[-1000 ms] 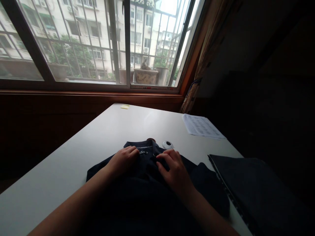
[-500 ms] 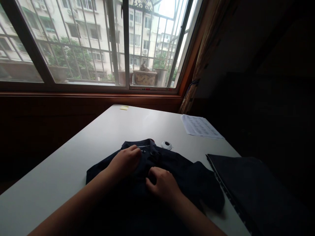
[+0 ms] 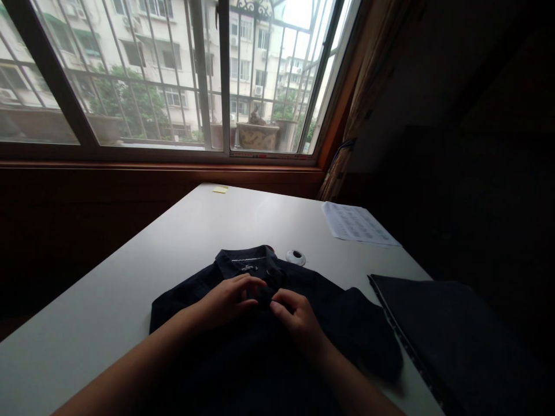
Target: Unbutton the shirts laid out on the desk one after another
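A dark navy shirt (image 3: 321,315) lies flat on the white table (image 3: 130,283), its collar pointing away from me. Both my hands meet on its front just below the collar. My left hand (image 3: 228,299) pinches the fabric of the placket with curled fingers. My right hand (image 3: 297,315) pinches the same strip from the other side, fingertips almost touching the left ones. What lies between the fingertips is too dark to make out beyond the cloth.
A small round white object (image 3: 296,257) sits just beyond the collar. A printed sheet of paper (image 3: 358,224) lies at the far right, a yellow sticky note (image 3: 220,189) near the window. Folded dark cloth (image 3: 459,338) covers the right near corner.
Both hands moved down from the collar to the shirt front and came together. The collar with its label now shows uncovered.
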{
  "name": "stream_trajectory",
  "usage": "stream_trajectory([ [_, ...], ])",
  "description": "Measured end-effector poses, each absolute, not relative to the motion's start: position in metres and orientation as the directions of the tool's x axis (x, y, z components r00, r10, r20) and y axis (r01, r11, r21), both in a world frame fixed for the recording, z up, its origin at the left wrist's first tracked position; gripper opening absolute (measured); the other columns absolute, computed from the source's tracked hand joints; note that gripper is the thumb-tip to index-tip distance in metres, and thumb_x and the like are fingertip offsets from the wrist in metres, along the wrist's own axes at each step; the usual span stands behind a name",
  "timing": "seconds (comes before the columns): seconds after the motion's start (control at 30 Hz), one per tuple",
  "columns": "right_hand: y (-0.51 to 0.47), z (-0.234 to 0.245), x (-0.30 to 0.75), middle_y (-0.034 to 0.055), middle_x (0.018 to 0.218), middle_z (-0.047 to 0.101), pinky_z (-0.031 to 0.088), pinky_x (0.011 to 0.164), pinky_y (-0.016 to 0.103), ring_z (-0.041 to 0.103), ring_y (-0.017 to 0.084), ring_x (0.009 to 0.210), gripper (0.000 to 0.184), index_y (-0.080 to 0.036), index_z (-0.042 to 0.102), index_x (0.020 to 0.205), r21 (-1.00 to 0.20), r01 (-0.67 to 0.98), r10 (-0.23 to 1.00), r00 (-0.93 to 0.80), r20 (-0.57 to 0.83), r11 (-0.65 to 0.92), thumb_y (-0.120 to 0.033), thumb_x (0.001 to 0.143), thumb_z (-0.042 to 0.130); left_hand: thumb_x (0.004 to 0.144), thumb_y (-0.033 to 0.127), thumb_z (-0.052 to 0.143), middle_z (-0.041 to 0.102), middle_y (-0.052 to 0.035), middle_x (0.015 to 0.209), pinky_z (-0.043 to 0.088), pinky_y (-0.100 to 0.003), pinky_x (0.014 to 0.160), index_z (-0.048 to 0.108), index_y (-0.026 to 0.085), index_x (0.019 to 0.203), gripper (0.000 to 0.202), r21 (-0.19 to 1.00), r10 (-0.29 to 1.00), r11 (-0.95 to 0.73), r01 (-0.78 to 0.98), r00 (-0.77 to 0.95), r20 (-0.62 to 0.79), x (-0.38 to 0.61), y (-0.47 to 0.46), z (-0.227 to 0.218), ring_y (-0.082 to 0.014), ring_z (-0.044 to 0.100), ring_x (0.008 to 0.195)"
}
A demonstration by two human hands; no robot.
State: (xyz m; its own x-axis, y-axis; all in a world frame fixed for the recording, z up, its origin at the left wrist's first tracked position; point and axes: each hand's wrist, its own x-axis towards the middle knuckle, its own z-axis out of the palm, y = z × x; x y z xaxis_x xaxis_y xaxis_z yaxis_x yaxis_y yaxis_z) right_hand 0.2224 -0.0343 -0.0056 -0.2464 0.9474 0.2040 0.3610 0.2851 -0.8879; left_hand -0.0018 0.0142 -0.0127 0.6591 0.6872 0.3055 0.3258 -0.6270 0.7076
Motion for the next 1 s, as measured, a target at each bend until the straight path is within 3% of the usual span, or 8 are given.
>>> stream_trajectory([
  [0.1,-0.0337,-0.0066,0.2229,-0.0012,0.07,0.056,0.039,0.065,0.027,0.054,0.015,0.069,0.021,-0.018,0.061,0.071,-0.896,0.339,0.944,-0.256,0.206,0.287,-0.031,0.087,0.058,0.096,0.023,0.057,0.062,-0.0049,0.101,0.05,-0.023,0.068,0.067,0.022,0.114,0.02,0.667,0.651,-0.669,0.328,0.692,0.312,0.001,0.012,-0.0144,-0.0127,0.061,0.076],
  [0.27,-0.0327,-0.0075,0.2236,-0.0009,0.071,0.056,0.039,0.067,0.027,0.054,0.016,0.071,0.02,-0.018,0.061,0.07,-0.891,0.336,0.937,-0.271,0.22,0.306,-0.029,0.087,0.057,0.097,0.023,0.056,0.062,-0.0059,0.096,0.049,-0.021,0.068,0.069,0.017,0.103,0.015,0.685,0.615,-0.686,0.247,0.7,0.364,0.0013,0.0142,-0.0159,-0.0132,0.062,0.077],
  [0.57,-0.0338,-0.0039,0.2194,0.0005,0.078,0.062,0.042,0.072,0.028,0.059,0.017,0.078,0.01,-0.019,0.063,0.08,-0.846,0.417,0.936,-0.258,0.24,0.332,-0.023,0.086,0.057,0.097,0.022,0.055,0.06,-0.0052,0.092,0.046,-0.021,0.065,0.067,0.016,0.1,0.014,0.644,0.592,-0.719,0.263,0.717,0.368,-0.0004,0.0138,-0.0158,-0.0128,0.059,0.075],
  [0.73,-0.0354,-0.0021,0.217,0.0016,0.083,0.063,0.044,0.072,0.028,0.06,0.017,0.079,0.01,-0.019,0.066,0.085,-0.809,0.457,0.921,-0.294,0.254,0.369,-0.028,0.085,0.064,0.095,0.021,0.057,0.06,-0.0052,0.089,0.045,-0.022,0.064,0.067,0.015,0.095,0.012,0.635,0.605,-0.718,0.285,0.707,0.367,0.0004,0.0133,-0.0157,-0.0132,0.059,0.073],
  [1.0,-0.0331,-0.0049,0.2164,0.0023,0.082,0.068,0.046,0.075,0.028,0.064,0.018,0.08,0.008,-0.019,0.071,0.082,-0.824,0.457,0.934,-0.275,0.226,0.334,-0.025,0.084,0.066,0.095,0.02,0.057,0.061,-0.0057,0.091,0.046,-0.022,0.064,0.067,0.015,0.096,0.012,0.647,0.598,-0.713,0.268,0.714,0.364,0.0,0.0145,-0.016,-0.0134,0.059,0.075],
])
